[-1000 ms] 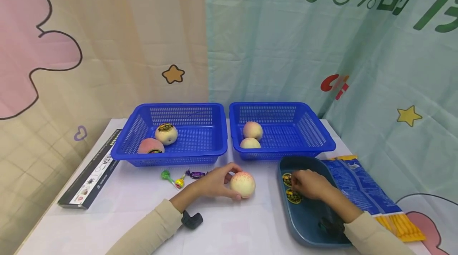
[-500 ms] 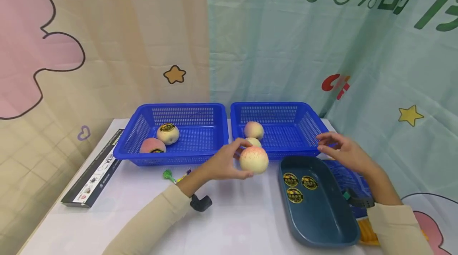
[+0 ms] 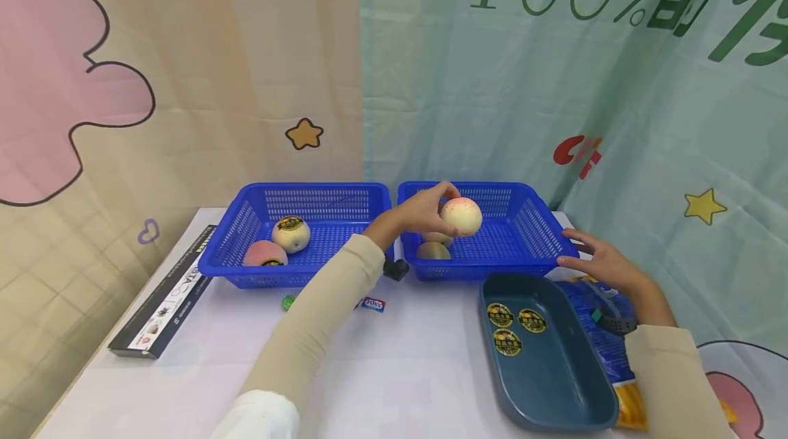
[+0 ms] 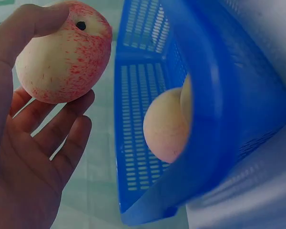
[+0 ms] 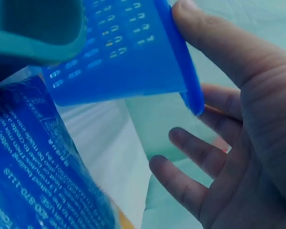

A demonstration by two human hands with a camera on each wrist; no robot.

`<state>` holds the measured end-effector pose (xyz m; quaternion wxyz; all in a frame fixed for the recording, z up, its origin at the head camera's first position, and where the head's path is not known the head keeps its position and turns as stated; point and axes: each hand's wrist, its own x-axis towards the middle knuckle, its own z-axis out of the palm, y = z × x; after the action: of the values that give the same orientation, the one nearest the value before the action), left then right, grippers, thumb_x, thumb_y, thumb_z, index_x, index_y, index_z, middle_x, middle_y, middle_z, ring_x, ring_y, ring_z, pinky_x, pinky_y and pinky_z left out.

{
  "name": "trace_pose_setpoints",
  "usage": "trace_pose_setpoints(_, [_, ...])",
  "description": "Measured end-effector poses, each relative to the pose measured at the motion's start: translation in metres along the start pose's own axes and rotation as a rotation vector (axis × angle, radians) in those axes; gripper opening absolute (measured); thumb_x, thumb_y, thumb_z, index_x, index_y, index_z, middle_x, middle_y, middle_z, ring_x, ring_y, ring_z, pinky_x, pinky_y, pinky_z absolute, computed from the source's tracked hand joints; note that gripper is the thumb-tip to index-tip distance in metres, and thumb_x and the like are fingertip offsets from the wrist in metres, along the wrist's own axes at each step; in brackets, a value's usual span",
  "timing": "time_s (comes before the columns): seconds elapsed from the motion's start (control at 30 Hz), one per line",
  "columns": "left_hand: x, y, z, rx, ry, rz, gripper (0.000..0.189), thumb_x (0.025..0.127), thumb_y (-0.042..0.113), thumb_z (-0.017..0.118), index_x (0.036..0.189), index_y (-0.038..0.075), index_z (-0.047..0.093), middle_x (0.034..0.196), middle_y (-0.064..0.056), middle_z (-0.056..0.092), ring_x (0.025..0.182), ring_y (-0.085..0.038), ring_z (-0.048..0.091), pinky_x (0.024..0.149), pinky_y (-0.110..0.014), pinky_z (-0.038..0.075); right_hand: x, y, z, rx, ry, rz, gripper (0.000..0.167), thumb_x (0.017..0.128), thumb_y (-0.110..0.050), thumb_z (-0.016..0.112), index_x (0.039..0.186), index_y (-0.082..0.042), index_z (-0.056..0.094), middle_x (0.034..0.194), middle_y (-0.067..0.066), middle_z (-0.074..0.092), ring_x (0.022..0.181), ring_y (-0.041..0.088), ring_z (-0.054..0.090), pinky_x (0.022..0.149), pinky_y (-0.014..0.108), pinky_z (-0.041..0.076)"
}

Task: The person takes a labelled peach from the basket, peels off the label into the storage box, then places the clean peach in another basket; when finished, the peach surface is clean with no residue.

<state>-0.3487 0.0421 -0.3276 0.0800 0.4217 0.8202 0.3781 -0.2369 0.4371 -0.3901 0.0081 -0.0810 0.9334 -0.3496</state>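
Note:
In my left hand [image 3: 429, 211] I hold a pale peach [image 3: 462, 217] with red speckles, above the right blue basket [image 3: 492, 268]. The left wrist view shows my thumb on top of the peach [image 4: 62, 57], beside a small dark hole, and fingers beneath it. Two more peaches lie in that basket, one plainly seen as a peach [image 3: 434, 251] near its front left corner. My right hand [image 3: 606, 264] is at the basket's front right corner. Its thumb touches the rim [image 5: 181, 52], while the other fingers extend loosely past the rim.
The left blue basket [image 3: 295, 280] holds two peaches with black-and-gold stickers. Three round stickers, including one sticker [image 3: 507, 342], lie in a dark teal tray [image 3: 554, 384]. A blue packet [image 3: 606, 329], small wrapped candies [image 3: 373, 303] and a long black box [image 3: 163, 299] are nearby.
My left hand has lifted the peach from the table and carried it forward over the right basket. My right hand left a sticker in the tray and moved to the basket's corner.

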Motion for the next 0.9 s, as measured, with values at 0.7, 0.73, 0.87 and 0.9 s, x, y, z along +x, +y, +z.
trace_pose_setpoints(0.7, [0.032, -0.002, 0.039, 0.167, -0.239, -0.248, 0.048, 0.081, 0.022, 0.087, 0.114, 0.018, 0.053, 0.104, 0.000, 0.062, 0.090, -0.016, 0.061, 0.077, -0.028, 0.051, -0.004, 0.020, 0.008, 0.083, 0.032, 0.036, 0.082, 0.100, -0.035, 0.065, 0.161, -0.004, 0.019, 0.159, 0.033, 0.020, 0.135, 0.061, 0.028, 0.096, 0.080, 0.032])
trace_pose_setpoints(0.73, [0.031, -0.003, 0.039, 0.152, -0.244, -0.258, 0.048, 0.081, 0.021, 0.087, 0.115, 0.018, 0.052, 0.104, -0.001, 0.062, 0.090, -0.016, 0.062, 0.077, -0.028, 0.051, -0.003, 0.020, 0.008, 0.083, 0.033, 0.037, 0.083, 0.100, -0.035, 0.065, 0.161, -0.005, 0.018, 0.159, 0.033, 0.020, 0.135, 0.061, 0.029, 0.096, 0.080, 0.032])
trace_pose_setpoints(0.87, [0.032, -0.004, 0.042, 0.076, -0.243, -0.274, 0.048, 0.083, 0.015, 0.085, 0.116, 0.015, 0.051, 0.104, -0.004, 0.062, 0.086, -0.018, 0.065, 0.078, -0.029, 0.053, -0.001, 0.020, 0.007, 0.092, 0.037, 0.039, 0.083, 0.100, -0.037, 0.065, 0.162, -0.008, 0.017, 0.159, 0.032, 0.021, 0.135, 0.060, 0.031, 0.096, 0.079, 0.034])
trace_pose_setpoints(0.9, [0.032, -0.004, 0.043, 0.084, -0.245, -0.272, 0.047, 0.084, 0.015, 0.085, 0.116, 0.014, 0.051, 0.103, -0.004, 0.062, 0.085, -0.017, 0.066, 0.078, -0.029, 0.053, -0.001, 0.021, 0.007, 0.098, 0.038, 0.040, 0.083, 0.100, -0.036, 0.065, 0.162, -0.009, 0.017, 0.159, 0.032, 0.021, 0.135, 0.060, 0.031, 0.096, 0.079, 0.034])
